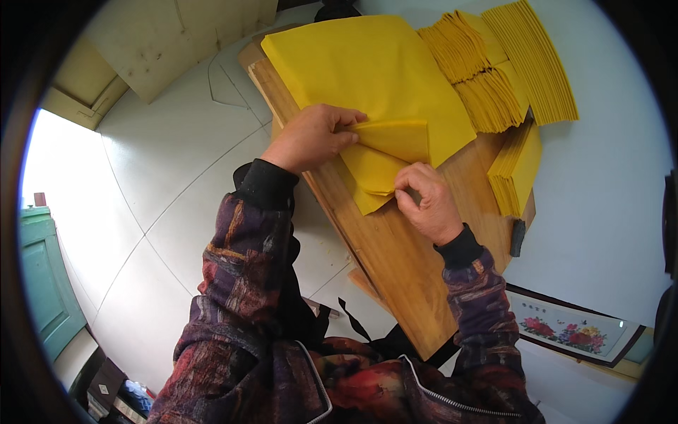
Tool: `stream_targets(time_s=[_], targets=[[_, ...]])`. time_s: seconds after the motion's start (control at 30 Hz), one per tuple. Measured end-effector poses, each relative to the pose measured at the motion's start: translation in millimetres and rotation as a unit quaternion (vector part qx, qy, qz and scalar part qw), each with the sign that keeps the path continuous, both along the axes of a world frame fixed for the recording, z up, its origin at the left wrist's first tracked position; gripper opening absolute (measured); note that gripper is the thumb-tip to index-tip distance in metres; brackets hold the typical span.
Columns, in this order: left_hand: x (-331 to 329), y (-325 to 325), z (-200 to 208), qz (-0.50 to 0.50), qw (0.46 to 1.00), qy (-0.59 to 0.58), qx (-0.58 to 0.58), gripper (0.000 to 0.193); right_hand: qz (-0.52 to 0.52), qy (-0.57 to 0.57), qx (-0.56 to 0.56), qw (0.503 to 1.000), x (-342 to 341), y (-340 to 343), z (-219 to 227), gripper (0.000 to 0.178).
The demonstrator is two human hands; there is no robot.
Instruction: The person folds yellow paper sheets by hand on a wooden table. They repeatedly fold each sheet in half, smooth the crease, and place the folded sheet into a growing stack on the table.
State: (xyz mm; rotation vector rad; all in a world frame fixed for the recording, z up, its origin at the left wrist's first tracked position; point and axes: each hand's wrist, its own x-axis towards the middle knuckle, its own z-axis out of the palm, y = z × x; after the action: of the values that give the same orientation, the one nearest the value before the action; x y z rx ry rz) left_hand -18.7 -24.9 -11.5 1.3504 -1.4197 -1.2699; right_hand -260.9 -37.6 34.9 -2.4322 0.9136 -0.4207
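Note:
A small folded piece of yellow paper (399, 138) is between my two hands, over a stack of large flat yellow sheets (360, 63) on a wooden table (395, 247). My left hand (314, 138) pinches its upper left side between thumb and fingers. Lower down on the right, my right hand (427, 201) has its fingertips closed on the near edge of the fold. The folded piece stands partly open, with a gap showing between its layers. How many layers each hand grips is hidden by the fingers.
Bundles of pleated yellow paper (487, 78) lie at the table's far right, with a fanned pile (533, 60) beside them and another (515, 169) nearer. A small dark block (518, 238) sits at the right edge. A framed flower picture (572, 328) is at lower right.

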Motion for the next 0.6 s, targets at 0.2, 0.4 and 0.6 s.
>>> stream_targets(time_s=[0.2, 0.4, 0.6], targets=[[0.1, -0.1, -1.5, -0.001, 1.0, 0.001, -0.003, 0.032, -0.014, -0.004, 0.039, 0.999, -0.2, -0.4, -0.7, 0.008], [-0.4, 0.1, -2.1, 0.002, 1.0, 0.003, -0.005, 0.033, -0.032, -0.028, 0.102, 0.994, -2.7, -2.5, 0.0, 0.006], [0.1, -0.1, 0.0, 0.001, 1.0, -0.003, -0.007, 0.033, -0.043, -0.035, 0.116, 0.992, -2.5, -3.6, 0.6, 0.007]])
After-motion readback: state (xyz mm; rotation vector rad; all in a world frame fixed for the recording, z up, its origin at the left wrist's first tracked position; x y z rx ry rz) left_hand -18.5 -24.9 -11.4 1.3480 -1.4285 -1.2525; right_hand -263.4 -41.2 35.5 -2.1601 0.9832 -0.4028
